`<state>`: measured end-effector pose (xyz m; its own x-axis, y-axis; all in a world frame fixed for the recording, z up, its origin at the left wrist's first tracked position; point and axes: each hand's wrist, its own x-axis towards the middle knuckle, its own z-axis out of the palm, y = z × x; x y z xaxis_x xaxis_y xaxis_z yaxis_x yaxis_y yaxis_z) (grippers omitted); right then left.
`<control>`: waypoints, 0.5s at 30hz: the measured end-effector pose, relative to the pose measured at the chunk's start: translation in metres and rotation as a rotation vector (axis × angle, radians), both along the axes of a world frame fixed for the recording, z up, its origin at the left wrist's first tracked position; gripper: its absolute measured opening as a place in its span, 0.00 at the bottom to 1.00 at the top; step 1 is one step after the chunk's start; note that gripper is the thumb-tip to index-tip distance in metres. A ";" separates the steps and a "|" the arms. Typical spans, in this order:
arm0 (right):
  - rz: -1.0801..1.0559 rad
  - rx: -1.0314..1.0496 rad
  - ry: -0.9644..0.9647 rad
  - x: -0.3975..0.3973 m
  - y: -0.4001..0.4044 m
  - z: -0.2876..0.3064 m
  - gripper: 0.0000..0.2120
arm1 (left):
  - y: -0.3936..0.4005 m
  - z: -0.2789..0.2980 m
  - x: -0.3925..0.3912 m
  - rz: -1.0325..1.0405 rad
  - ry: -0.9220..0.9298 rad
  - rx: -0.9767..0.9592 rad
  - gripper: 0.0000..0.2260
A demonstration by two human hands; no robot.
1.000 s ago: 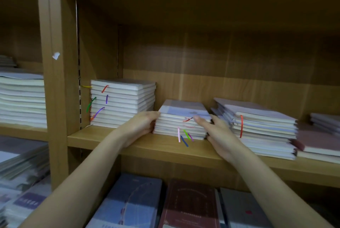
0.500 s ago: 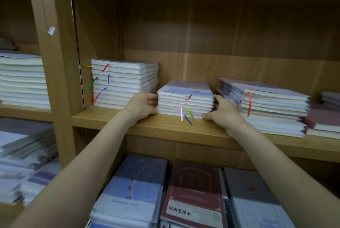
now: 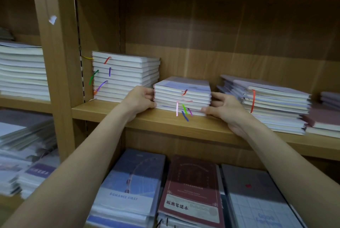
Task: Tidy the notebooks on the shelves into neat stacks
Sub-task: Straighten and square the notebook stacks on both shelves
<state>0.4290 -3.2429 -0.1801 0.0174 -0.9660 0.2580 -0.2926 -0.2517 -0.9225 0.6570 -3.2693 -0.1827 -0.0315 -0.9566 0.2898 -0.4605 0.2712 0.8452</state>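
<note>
Your left hand [image 3: 140, 99] and right hand [image 3: 223, 110] clamp the middle stack of notebooks [image 3: 183, 97] from either side, fingers curled against its edges, on the wooden shelf [image 3: 147, 117]. A taller stack [image 3: 125, 77] stands just beside your left hand; a slumped, uneven stack [image 3: 272, 102] crowds close behind your right. Ribbon markers [image 3: 184, 112] dangle over the shelf's front edge. Your right palm hides the middle stack's lower right corner. Below, covered notebooks [image 3: 191, 191] lie flat, partly cut off. At the left, beyond the upright [image 3: 55, 80], more piles [image 3: 22, 71] blur.
</note>
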 end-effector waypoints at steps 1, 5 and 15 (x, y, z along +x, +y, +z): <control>0.001 0.003 0.000 0.000 0.000 0.000 0.30 | -0.001 0.000 0.000 0.010 -0.008 -0.003 0.18; -0.009 0.004 0.053 0.001 -0.003 0.001 0.27 | -0.001 -0.002 -0.002 0.041 -0.036 -0.024 0.17; -0.095 -0.005 0.222 0.003 -0.007 -0.003 0.28 | 0.001 -0.003 -0.004 0.050 -0.101 -0.023 0.22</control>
